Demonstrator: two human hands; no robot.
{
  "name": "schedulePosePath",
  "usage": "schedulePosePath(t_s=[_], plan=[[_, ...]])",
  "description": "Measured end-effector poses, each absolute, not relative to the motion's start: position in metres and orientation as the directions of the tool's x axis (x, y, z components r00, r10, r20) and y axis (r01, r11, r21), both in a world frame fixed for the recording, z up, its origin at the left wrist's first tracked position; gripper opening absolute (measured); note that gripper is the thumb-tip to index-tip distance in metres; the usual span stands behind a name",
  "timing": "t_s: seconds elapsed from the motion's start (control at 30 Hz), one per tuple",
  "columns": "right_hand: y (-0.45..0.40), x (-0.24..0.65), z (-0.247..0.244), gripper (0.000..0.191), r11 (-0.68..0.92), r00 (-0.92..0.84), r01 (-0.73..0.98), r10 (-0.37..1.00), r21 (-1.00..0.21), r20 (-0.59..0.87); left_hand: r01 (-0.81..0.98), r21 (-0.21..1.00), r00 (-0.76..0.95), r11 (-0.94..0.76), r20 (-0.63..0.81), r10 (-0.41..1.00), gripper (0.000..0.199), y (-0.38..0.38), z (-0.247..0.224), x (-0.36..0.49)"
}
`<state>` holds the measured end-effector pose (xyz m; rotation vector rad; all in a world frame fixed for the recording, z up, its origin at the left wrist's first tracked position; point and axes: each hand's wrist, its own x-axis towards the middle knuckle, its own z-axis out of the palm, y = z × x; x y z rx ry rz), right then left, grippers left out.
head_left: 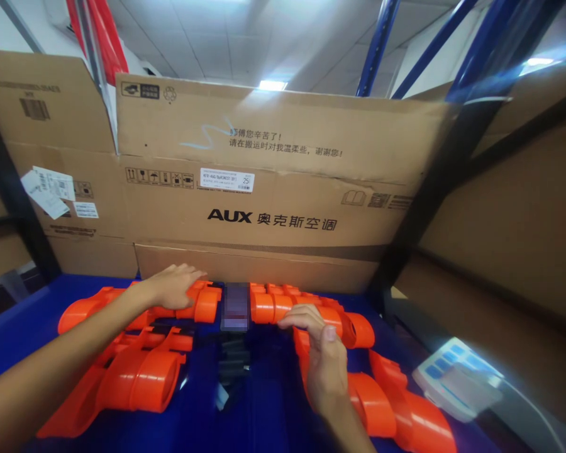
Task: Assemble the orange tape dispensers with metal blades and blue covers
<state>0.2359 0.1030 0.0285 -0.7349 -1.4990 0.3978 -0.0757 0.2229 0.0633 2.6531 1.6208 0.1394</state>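
Note:
My left hand (pixel 177 286) reaches over the far left group of orange plastic parts (pixel 206 305), its fingers loosely stretched out. Nothing shows in it; whether it touches the parts is unclear. Beside the right-hand row of orange plastic parts (pixel 266 308) is my right hand (pixel 325 358), palm turned inward, fingers bent but apart from the thumb, holding nothing visible. More orange parts with rounded, ring-like ends (pixel 153 380) lie nearer on the left. A dark rectangular thing (pixel 236 308), its face blurred out, stands between the groups, with small black pieces (pixel 233 358) in front.
The blue tabletop (pixel 268 402) is backed by a tall cardboard box panel (pixel 273 195). A white device with blue keys (pixel 457 377) and a cable sits at the right. Dark frame posts (pixel 429 182) rise at the sides. A small pale scrap (pixel 221 396) lies centrally.

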Motion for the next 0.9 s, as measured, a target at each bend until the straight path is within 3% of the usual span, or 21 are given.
schedulePosePath(t_s=[0.13, 0.3, 0.6, 0.7, 0.8, 0.9], plan=[[0.104, 0.237, 0.027, 0.064, 0.740, 0.058, 0.197, 0.646, -0.644, 0.761, 0.865, 0.090, 0.497, -0.493, -0.029, 0.867, 0.090, 0.227, 0.045, -0.090], [0.106, 0.238, 0.024, 0.064, 0.736, 0.065, 0.195, 0.649, -0.648, 0.758, 0.856, 0.084, 0.511, -0.510, 0.008, 0.859, 0.085, 0.230, 0.037, -0.091], [0.107, 0.239, 0.022, 0.051, 0.708, 0.059, 0.222, 0.676, -0.670, 0.734, 0.801, 0.055, 0.580, -0.597, 0.181, 0.794, 0.080, 0.210, 0.097, -0.096], [0.111, 0.237, 0.021, 0.029, 0.604, 0.096, 0.251, 0.762, -0.756, 0.641, 0.669, 0.085, 0.679, -0.739, 0.335, 0.653, 0.080, 0.175, 0.110, -0.070], [0.115, 0.235, 0.021, 0.038, 0.510, 0.114, 0.180, 0.839, -0.841, 0.532, 0.429, 0.114, 0.806, -0.896, 0.400, 0.437, 0.083, 0.134, 0.108, -0.032], [0.118, 0.236, 0.022, 0.043, 0.429, 0.081, 0.073, 0.897, -0.900, 0.434, 0.238, 0.140, 0.887, -0.961, 0.371, 0.274, 0.087, 0.103, 0.096, -0.001]])
